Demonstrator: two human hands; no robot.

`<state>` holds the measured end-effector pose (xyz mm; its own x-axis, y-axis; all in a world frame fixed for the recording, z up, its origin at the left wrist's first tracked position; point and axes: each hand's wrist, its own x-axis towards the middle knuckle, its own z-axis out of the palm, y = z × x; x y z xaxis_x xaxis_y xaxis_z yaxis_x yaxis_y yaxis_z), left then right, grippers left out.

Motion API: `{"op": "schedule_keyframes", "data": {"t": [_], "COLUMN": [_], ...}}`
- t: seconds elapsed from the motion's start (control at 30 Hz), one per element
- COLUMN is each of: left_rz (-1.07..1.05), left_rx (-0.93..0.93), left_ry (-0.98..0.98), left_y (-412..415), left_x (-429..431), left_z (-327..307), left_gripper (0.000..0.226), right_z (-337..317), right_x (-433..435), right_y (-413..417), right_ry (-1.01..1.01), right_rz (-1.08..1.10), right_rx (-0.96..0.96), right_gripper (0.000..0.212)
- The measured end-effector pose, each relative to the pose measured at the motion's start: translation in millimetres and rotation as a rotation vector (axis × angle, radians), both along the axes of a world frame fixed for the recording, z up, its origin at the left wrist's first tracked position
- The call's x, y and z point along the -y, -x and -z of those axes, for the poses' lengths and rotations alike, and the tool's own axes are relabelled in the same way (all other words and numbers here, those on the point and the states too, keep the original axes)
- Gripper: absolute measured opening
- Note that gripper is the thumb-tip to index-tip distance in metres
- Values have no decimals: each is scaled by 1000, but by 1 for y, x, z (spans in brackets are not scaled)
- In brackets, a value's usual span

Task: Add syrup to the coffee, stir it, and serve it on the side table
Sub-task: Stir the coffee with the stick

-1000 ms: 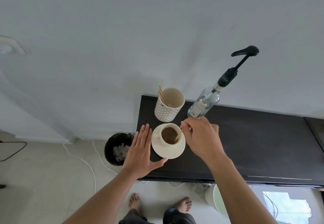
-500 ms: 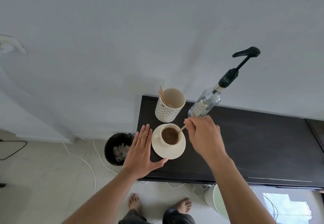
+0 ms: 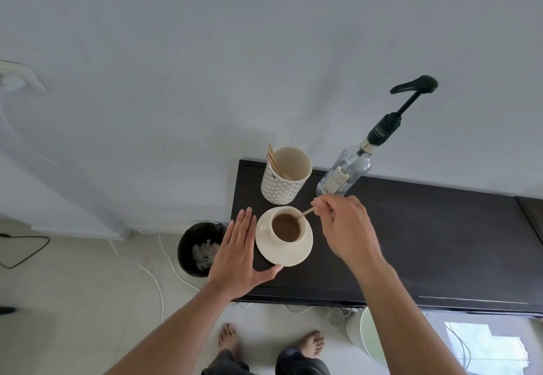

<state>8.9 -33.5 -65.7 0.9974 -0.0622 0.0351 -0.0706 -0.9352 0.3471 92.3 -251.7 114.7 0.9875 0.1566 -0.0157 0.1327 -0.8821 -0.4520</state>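
A cream cup of brown coffee [image 3: 286, 227] stands on a cream saucer [image 3: 296, 254] at the left end of a dark table [image 3: 426, 227]. My right hand [image 3: 343, 224] pinches a thin wooden stir stick [image 3: 307, 212] whose tip dips into the coffee at the cup's right rim. My left hand [image 3: 238, 257] lies flat with fingers spread, just left of the saucer, its thumb touching the saucer's front edge. A clear syrup bottle [image 3: 343, 176] with a black pump stands behind the cup to the right.
A patterned holder [image 3: 283, 185] with wooden sticks stands behind the cup. A black waste bin [image 3: 195, 247] sits on the floor left of the table, with white cables nearby. My bare feet [image 3: 229, 342] are below the table's front edge. A white wall is behind.
My right hand has shifted right and a little up, swinging the stick from the cup's middle to its right rim. The left hand and the cup have stayed put.
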Motion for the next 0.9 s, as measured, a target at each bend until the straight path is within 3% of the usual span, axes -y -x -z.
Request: {"op": "schedule_keyframes", "data": {"t": [0.23, 0.4, 0.53, 0.67, 0.9], "left_rz": [0, -3, -4, -4, -7], "left_rx": [-8, -5, 2, 2, 26], "left_ry": [-4, 1, 3, 2, 9], "left_y": [0, 0, 0, 0, 0], "left_x": [0, 0, 0, 0, 0], "left_z": [0, 0, -1, 0, 0], "left_gripper": [136, 135, 134, 134, 133], "right_z": [3, 5, 4, 7, 11], "right_x": [1, 14, 8, 3, 7], "right_y": [5, 0, 3, 9, 10], "right_ry": [-108, -46, -99, -156, 69], "right_rz": [-68, 68, 45, -29, 93], "right_rx": [-117, -47, -13, -156, 82], "right_gripper": [25, 26, 22, 23, 24]}}
